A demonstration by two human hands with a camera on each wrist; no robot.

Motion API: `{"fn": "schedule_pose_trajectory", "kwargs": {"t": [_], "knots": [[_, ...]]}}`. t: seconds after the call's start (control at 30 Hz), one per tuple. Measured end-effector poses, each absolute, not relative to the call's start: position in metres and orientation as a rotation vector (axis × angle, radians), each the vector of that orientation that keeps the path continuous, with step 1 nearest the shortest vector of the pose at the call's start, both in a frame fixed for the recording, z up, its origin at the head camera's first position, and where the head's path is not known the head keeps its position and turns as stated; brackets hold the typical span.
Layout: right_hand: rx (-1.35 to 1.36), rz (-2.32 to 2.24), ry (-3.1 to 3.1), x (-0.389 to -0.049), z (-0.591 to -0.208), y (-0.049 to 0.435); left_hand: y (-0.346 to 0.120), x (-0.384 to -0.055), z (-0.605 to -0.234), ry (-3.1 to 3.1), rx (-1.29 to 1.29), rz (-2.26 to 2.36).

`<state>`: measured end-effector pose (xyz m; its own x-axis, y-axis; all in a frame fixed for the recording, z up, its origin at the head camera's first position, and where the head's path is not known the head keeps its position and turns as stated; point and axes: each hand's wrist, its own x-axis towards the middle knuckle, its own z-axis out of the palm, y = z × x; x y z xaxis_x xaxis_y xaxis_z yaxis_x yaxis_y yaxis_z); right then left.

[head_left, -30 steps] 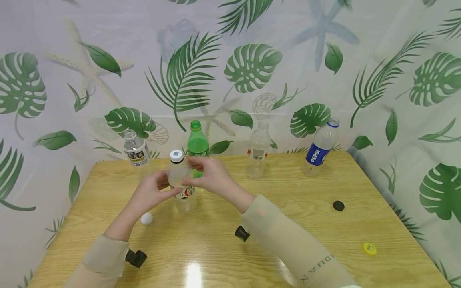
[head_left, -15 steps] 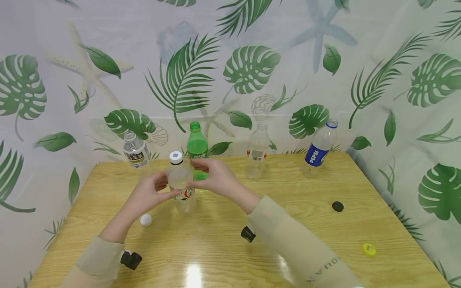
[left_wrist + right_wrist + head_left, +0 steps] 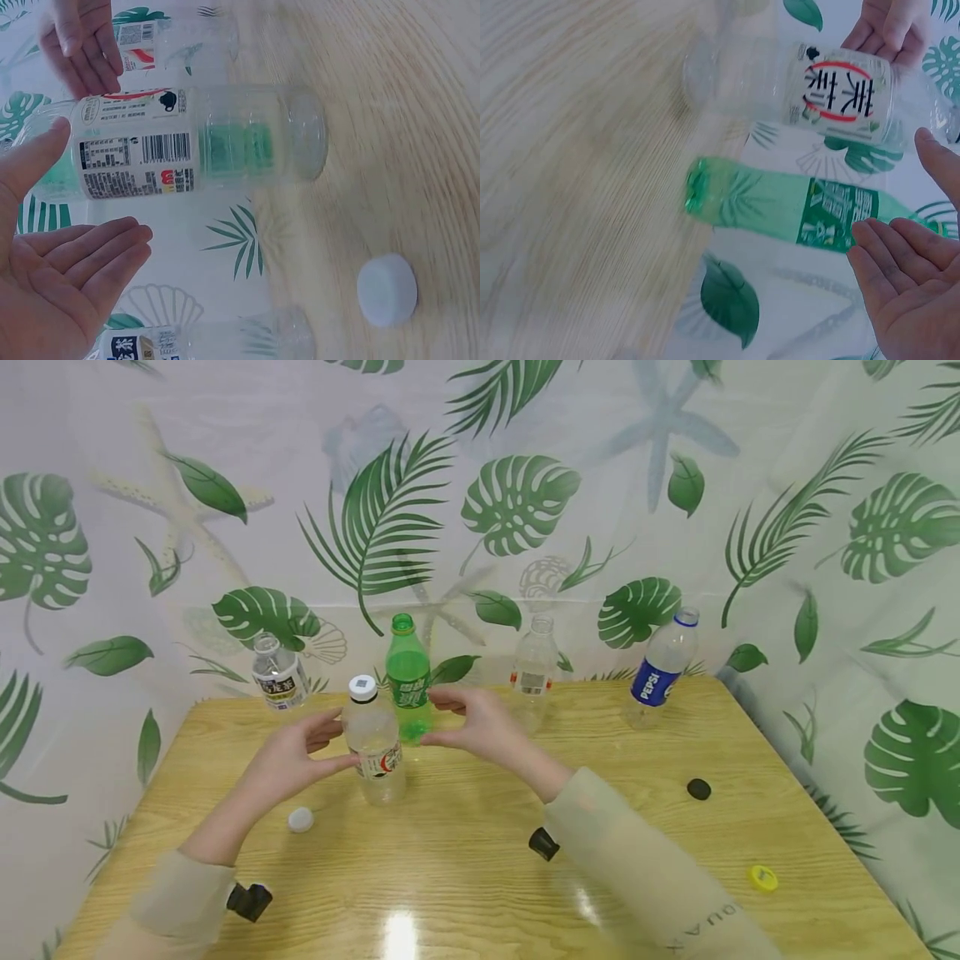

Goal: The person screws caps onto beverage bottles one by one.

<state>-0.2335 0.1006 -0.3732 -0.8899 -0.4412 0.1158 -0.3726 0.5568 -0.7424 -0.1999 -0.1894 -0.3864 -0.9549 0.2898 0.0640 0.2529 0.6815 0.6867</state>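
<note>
A clear bottle [image 3: 375,739] with a white cap [image 3: 363,688] and a white label stands upright on the table. My left hand [image 3: 288,764] is at its left side, fingers loosely extended; in the left wrist view the thumb overlaps the bottle's label [image 3: 135,150], while the other fingers are apart from it. My right hand [image 3: 483,722] is off to the bottle's right, fingers spread and holding nothing. Behind the capped bottle stands an uncapped green bottle [image 3: 408,672], close to my right fingertips in the head view.
Along the back stand an uncapped bottle with a black-and-white label [image 3: 281,683], another clear one [image 3: 532,681] and a Pepsi bottle [image 3: 655,681]. Loose on the wooden table [image 3: 450,893] lie a white cap [image 3: 300,819], a black cap [image 3: 699,789] and a yellow cap [image 3: 763,877].
My right hand has come off the capped bottle and moved right. The left hand has loosened and drawn slightly left. The bottle stays standing where it was.
</note>
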Motion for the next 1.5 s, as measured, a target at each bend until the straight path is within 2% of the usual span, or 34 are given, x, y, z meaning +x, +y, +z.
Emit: {"fn": "schedule_pose_trajectory", "kwargs": {"t": [0.6,0.9,1.2,1.5], "knots": [[-0.548,-1.103,2.848,-0.233,-0.388,0.179,-0.222,-0.204,-0.360,2.936,0.406,1.048],[-0.358,-1.080,2.849,-0.229,-0.394,0.212,-0.231,-0.208,-0.335,3.006,0.379,1.126],[-0.311,-1.075,2.898,-0.229,-0.395,0.248,-0.246,-0.223,-0.314,3.137,0.325,1.091],[-0.263,-1.045,2.976,-0.225,-0.390,0.277,-0.260,-0.237,-0.316,3.132,0.187,1.067]]}}
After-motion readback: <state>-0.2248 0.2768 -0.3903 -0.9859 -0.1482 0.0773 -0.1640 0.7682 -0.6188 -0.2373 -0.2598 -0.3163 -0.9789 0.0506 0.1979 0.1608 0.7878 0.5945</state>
